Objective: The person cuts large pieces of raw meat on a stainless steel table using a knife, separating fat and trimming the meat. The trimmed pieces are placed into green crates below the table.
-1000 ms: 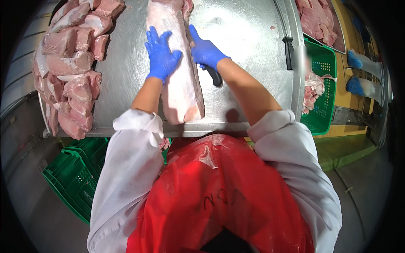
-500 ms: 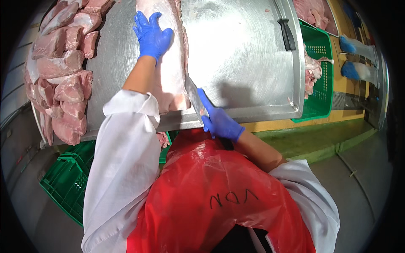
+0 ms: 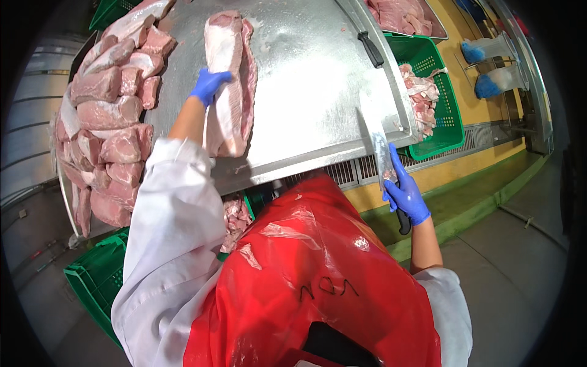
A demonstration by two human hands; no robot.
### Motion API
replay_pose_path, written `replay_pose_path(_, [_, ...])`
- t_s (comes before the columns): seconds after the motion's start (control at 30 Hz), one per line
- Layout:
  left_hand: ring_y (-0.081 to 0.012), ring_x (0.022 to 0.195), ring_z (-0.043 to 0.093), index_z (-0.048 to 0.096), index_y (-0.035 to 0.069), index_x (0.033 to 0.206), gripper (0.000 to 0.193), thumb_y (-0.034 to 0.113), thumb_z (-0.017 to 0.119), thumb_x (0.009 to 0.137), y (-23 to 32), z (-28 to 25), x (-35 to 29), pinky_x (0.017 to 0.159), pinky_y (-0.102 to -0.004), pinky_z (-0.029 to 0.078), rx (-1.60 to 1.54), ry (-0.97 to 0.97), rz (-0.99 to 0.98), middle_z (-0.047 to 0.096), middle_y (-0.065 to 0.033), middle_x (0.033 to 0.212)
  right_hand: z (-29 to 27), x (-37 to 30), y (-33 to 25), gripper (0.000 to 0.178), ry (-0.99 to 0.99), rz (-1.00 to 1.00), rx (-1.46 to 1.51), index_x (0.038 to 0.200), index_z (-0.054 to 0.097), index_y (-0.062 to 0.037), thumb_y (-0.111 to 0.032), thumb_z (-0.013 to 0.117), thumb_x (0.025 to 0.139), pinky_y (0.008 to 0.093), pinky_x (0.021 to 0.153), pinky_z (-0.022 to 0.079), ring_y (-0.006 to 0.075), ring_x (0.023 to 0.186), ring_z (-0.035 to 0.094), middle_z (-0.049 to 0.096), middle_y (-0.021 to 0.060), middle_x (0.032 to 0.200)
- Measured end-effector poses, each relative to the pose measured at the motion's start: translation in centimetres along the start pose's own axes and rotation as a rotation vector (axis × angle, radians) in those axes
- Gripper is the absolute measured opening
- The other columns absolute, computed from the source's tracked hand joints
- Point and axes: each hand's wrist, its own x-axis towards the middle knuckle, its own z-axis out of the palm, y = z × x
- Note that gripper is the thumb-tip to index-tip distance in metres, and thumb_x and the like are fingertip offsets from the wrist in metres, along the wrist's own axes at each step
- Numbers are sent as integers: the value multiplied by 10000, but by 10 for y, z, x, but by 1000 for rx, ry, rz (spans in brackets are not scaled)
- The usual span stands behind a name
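Note:
A long slab of raw pork (image 3: pixel 221 49), pale with fat on its face and pinker along its right edge, lies on the steel table (image 3: pixel 299 110). My left hand (image 3: pixel 210 86), in a blue glove, grips the slab's left side, fingers bent round the edge. Off the table's front right corner, my right hand (image 3: pixel 408 199), also gloved, is closed around the black handle of a long knife (image 3: pixel 378 144). Its index finger stretches along the blade. The blade points away from me over the table corner, apart from the meat.
Trimmed pork pieces (image 3: pixel 109 116) are heaped along the left side. A second black-handled knife (image 3: pixel 370 50) lies at the far right. Green crates with meat scraps stand right of the table (image 3: pixel 451 107) and below its front edge. A meat-filled tray (image 3: pixel 439 27) sits far right.
The knife in my right hand has moved right, away from the slab. My left hand has gone from lying spread on the slab to gripping its left edge, and the slab sits differently.

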Motion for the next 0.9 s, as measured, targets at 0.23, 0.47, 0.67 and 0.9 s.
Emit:
replay_pose_path(0.23, [-323, 935, 706, 612, -12, 1212, 455, 254, 564, 846, -49, -21, -62, 909, -496, 572, -966, -186, -170, 694, -163, 1015, -30, 3, 50, 871, 108, 54, 218, 1656, 133, -242, -25, 495, 894, 225, 458, 453, 91, 597, 560, 614, 59, 897])
replay_pose_path(0.47, [-295, 978, 665, 591, -10, 1246, 472, 228, 735, 865, -52, 2, -61, 889, -412, 537, 353, 590, 550, 667, -172, 1087, -78, 74, 40, 793, 110, -45, 229, 1651, 143, -250, -35, 526, 991, 207, 405, 410, 72, 496, 500, 603, 33, 823])
replay_pose_path(0.67, [-429, 1086, 651, 601, -3, 1301, 554, 302, 695, 848, 13, 147, -27, 969, -462, 521, 876, 459, 145, 658, -259, 1207, -79, 150, -16, 833, -28, -155, 131, 1654, 127, -253, 31, 501, 966, 202, 442, 437, 64, 538, 499, 567, 8, 816])
replay_pose_path(0.9, [-276, 945, 710, 698, -15, 1063, 258, 140, 580, 894, 49, 52, -97, 866, -415, 566, 426, -198, -110, 712, -214, 1093, -49, 203, -32, 815, -161, -225, 93, 1655, 112, -212, 34, 490, 977, 216, 434, 392, 70, 507, 457, 532, 1, 767])
